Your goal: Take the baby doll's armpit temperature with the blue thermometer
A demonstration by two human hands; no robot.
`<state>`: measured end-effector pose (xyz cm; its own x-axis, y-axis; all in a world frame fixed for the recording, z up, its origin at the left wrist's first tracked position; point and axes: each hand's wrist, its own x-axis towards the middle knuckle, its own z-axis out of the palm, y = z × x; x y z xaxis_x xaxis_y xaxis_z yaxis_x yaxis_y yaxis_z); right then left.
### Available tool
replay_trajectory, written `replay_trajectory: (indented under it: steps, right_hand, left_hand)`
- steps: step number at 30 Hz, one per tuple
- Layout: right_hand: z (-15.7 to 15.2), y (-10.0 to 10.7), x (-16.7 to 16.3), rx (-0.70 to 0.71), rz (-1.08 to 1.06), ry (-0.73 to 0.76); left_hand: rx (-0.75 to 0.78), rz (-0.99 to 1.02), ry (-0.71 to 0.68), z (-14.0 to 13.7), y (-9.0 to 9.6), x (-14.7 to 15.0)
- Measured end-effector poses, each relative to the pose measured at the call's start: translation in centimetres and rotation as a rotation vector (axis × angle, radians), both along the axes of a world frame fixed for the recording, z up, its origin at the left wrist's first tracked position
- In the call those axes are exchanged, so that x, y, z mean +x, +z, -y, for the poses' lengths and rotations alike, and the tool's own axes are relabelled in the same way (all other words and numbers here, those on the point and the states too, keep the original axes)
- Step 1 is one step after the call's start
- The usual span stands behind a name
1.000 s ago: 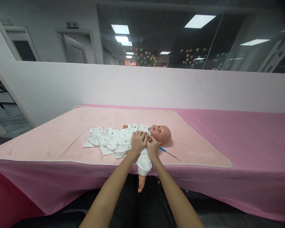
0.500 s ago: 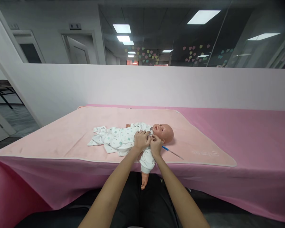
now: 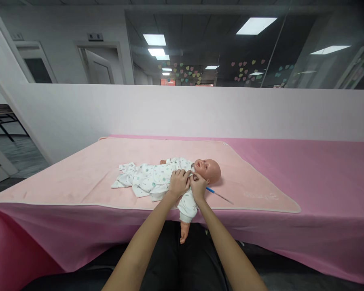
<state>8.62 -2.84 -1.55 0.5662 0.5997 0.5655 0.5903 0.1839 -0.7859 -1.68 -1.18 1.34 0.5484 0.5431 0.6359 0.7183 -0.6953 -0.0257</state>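
A baby doll [image 3: 211,169] lies on its back, head to the right, one arm hanging over the table's front edge. It wears a white baby outfit [image 3: 162,173] with small green prints. On the chest near the collar, my left hand [image 3: 179,181] is closed with its fingertips on the cloth. Close beside it, my right hand [image 3: 198,186] pinches the edge of the outfit at the neck. The exact spot between the fingertips is too small to make out. A thermometer-like thin stick with a blue end [image 3: 219,195] lies right of my right hand.
A peach blanket [image 3: 255,198] lies under the doll on a table with a pink cloth [image 3: 330,178]. Behind stands a white wall [image 3: 200,111] with a window above it. At the far left is a dark folding table [image 3: 1,115].
The view has tilted up slightly, so everything sits a little lower. Both hands stay at the doll's collar, with only small finger movements.
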Motion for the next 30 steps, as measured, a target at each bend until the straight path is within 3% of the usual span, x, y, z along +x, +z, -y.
replay_trajectory:
  steps: [9, 15, 30]
  right_hand:
    - [-0.3, 0.0, 0.1, 0.015, 0.014, -0.013]
    - [-1.1, -0.3, -0.2, 0.020, -0.107, -0.052]
    - [0.3, 0.5, -0.7, 0.057, -0.082, 0.050]
  left_hand:
    - [0.031, 0.031, 0.051, 0.1, -0.6, 0.2]
    - [0.049, 0.032, 0.066, 0.1, -0.8, 0.2]
    - [0.063, 0.107, 0.014, 0.3, -0.1, 0.2]
